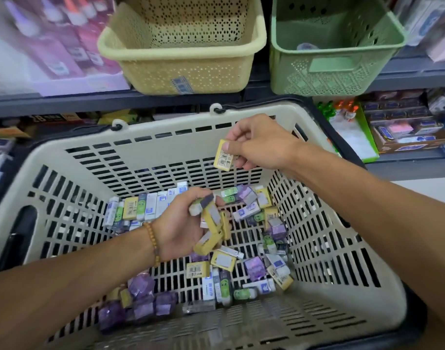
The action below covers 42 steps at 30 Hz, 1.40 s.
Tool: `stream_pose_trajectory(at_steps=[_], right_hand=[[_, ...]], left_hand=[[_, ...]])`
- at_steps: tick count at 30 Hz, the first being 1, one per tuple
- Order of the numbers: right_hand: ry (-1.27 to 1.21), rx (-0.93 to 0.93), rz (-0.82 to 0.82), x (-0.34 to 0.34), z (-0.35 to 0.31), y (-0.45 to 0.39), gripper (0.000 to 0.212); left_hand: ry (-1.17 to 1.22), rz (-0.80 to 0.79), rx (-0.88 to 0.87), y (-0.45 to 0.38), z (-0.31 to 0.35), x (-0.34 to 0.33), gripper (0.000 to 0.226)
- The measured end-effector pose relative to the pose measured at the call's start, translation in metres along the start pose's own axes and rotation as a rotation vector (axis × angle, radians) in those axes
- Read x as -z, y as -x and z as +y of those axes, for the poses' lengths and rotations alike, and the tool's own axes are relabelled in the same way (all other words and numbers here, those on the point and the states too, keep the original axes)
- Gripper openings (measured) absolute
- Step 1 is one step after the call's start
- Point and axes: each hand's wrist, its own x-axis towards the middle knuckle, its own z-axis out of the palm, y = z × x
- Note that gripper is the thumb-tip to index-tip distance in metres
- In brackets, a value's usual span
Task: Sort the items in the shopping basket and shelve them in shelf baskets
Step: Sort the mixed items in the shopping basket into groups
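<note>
Inside the beige shopping basket (64, 157) of scattered erasers (254, 266), the left hand (183, 226) grips several yellow erasers (213, 231) while the right hand (254, 142) pinches one yellow eraser (224, 155) — below the cream shelf basket (183, 44) and green shelf basket (335, 46).

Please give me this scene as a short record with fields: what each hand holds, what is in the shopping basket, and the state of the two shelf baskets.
left hand: grips a bunch of yellow erasers
right hand: pinches one yellow eraser above the shopping basket
shopping basket: beige, holds many loose small packs in yellow, white, green and purple
cream basket: on the shelf, no items visible inside
green basket: on the shelf beside it, a blurred object at the bottom
sorting: only yellow packs are in the hands
</note>
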Motion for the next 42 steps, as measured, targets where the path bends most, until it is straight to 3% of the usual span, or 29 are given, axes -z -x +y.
stream_pose_trajectory(at_steps=[7, 14, 21, 25, 29, 32, 37, 42], right_hand=[[-0.068, -0.049, -0.09, -0.034, -0.001, -0.006, 0.008], [-0.079, -0.078, -0.197, -0.114, -0.009, -0.03, 0.01], [-0.01, -0.03, -0.265, -0.195, -0.022, -0.053, 0.031], [0.05, -0.04, -0.198, -0.217, -0.027, -0.063, 0.026], [0.089, -0.059, -0.19, -0.217, -0.028, -0.065, 0.022], [0.136, 0.039, -0.178, -0.202, -0.033, -0.057, 0.026], [-0.064, 0.215, -0.329, -0.171, -0.058, -0.021, 0.018], [-0.014, 0.317, -0.375, -0.17, -0.076, 0.009, 0.037]], left_hand=[[0.109, 0.161, -0.052, 0.079, 0.015, 0.031, 0.035], [0.242, 0.508, -0.169, 0.156, 0.019, 0.06, 0.031], [0.32, 0.574, -0.229, 0.164, 0.015, 0.066, 0.033], [0.297, 0.658, -0.249, 0.156, 0.012, 0.07, 0.036], [0.326, 0.668, -0.253, 0.152, 0.015, 0.074, 0.037], [0.343, 0.67, -0.249, 0.148, 0.017, 0.074, 0.037], [0.34, 0.608, -0.267, 0.144, 0.021, 0.071, 0.035], [0.337, 0.545, -0.279, 0.14, 0.025, 0.067, 0.038]])
